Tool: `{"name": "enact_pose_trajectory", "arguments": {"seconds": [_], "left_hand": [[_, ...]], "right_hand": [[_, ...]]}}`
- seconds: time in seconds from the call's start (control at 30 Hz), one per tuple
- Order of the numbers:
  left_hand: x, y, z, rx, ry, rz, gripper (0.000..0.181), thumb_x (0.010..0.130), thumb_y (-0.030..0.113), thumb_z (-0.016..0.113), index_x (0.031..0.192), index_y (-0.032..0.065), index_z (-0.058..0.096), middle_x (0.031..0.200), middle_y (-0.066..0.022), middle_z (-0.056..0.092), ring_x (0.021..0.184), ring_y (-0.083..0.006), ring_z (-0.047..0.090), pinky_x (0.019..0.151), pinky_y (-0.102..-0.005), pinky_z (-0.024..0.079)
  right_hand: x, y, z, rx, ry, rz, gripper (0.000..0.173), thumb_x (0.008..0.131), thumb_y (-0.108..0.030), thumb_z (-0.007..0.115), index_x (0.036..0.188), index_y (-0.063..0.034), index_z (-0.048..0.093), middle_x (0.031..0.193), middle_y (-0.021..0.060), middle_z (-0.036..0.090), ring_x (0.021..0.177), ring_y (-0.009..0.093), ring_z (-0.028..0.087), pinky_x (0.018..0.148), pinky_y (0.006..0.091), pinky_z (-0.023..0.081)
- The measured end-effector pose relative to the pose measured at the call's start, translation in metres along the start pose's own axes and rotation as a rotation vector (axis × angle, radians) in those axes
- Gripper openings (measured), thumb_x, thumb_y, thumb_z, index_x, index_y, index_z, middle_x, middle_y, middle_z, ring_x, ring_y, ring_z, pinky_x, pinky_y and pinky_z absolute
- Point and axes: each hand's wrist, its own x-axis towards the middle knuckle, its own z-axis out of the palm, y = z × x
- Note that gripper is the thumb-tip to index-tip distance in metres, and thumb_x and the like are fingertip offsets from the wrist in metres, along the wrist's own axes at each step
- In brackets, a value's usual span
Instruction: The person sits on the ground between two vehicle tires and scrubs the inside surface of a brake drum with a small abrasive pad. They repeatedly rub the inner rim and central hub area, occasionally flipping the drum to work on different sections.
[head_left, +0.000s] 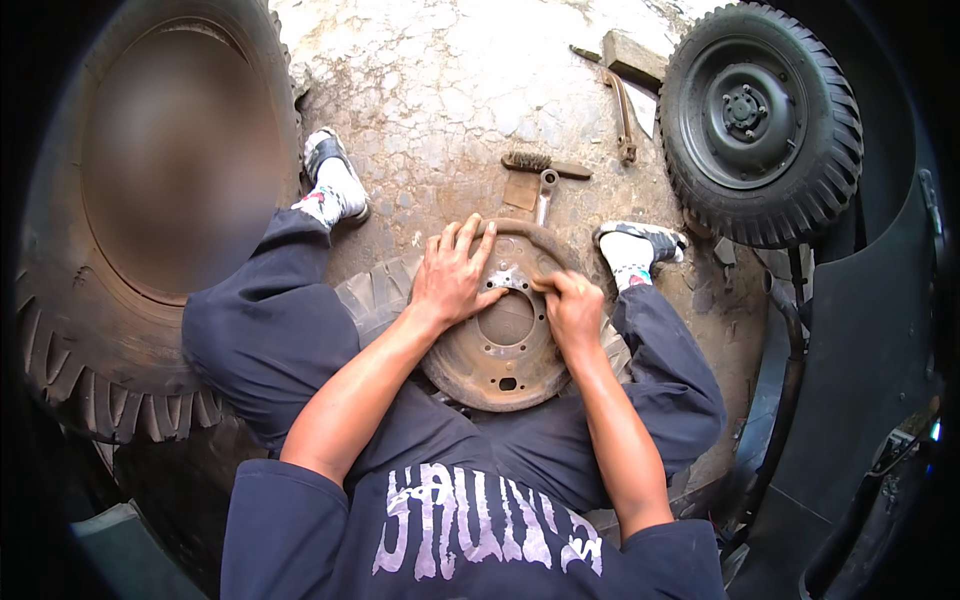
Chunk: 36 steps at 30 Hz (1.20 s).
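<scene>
A rusty round metal plate, which looks like a brake backing plate (457, 367), lies before me between my legs, with a large central hole and several small holes around it. My left hand (456, 277) rests on its upper left part, fingers spread and the thumb at the edge of the central hole. At the plate's upper right, my right hand (574, 307) is curled, its fingertips pressed near the surface. Whether a small thing is pinched there I cannot tell. Below the plate is a treaded tire (379, 296), partly hidden.
Beyond the plate lie a wire brush (551, 165), a piece of sandpaper or card (520, 190) and a metal wrench (545, 199). A rusty bar (621, 112) lies near a block (634, 60). A mounted wheel (761, 124) stands right, a large tire (142, 352) left.
</scene>
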Motion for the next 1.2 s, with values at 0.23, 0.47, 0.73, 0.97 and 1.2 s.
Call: {"name": "enact_pose_trajectory", "arguments": {"seconds": [0.23, 0.47, 0.73, 0.97, 1.2], "left_hand": [[0.0, -0.003, -0.002, -0.02, 0.044, 0.016, 0.107, 0.079, 0.059, 0.083, 0.16, 0.0007, 0.045, 0.161, -0.019, 0.043, 0.142, -0.0394, 0.046, 0.115, -0.0563, 0.041], [0.003, -0.002, 0.003, -0.032, 0.045, 0.029, 0.111, 0.079, 0.063, 0.082, 0.162, 0.0001, 0.041, 0.162, -0.0205, 0.042, 0.143, -0.0402, 0.044, 0.115, -0.0582, 0.039], [0.001, 0.002, -0.004, -0.051, 0.055, 0.02, 0.11, 0.077, 0.06, 0.084, 0.161, 0.0026, 0.043, 0.162, -0.0197, 0.042, 0.144, -0.0402, 0.044, 0.116, -0.0574, 0.039], [-0.003, -0.006, 0.003, -0.045, 0.112, 0.025, 0.11, 0.074, 0.057, 0.087, 0.158, -0.0014, 0.046, 0.16, -0.0208, 0.047, 0.142, -0.0396, 0.047, 0.115, -0.0527, 0.04], [0.0, -0.001, 0.003, -0.057, 0.124, 0.027, 0.111, 0.072, 0.053, 0.089, 0.157, -0.0035, 0.046, 0.16, -0.0207, 0.046, 0.143, -0.0394, 0.047, 0.115, -0.0506, 0.041]], "right_hand": [[0.019, -0.008, 0.01, -0.092, -0.016, -0.069, 0.016, 0.079, 0.0, 0.071, 0.091, -0.0097, 0.077, 0.089, 0.0136, 0.074, 0.087, 0.037, 0.07, 0.081, 0.0503, 0.056], [0.02, -0.027, 0.017, -0.193, 0.038, 0.047, 0.016, 0.083, -0.009, 0.073, 0.093, -0.0189, 0.081, 0.094, 0.0009, 0.078, 0.097, 0.026, 0.066, 0.089, 0.042, 0.044], [-0.034, -0.027, -0.016, -0.303, -0.008, 0.166, 0.016, 0.083, -0.01, 0.073, 0.092, -0.0208, 0.081, 0.094, -0.0013, 0.077, 0.096, 0.024, 0.064, 0.092, 0.0443, 0.041], [0.027, -0.035, 0.024, -0.243, 0.054, 0.113, 0.019, 0.08, -0.01, 0.074, 0.094, -0.0215, 0.082, 0.098, 0.0019, 0.077, 0.1, 0.028, 0.063, 0.099, 0.047, 0.036], [-0.023, -0.029, -0.006, -0.305, 0.045, 0.163, 0.022, 0.083, -0.008, 0.074, 0.097, -0.0224, 0.083, 0.1, -0.0003, 0.079, 0.105, 0.026, 0.063, 0.105, 0.0511, 0.033]]}}
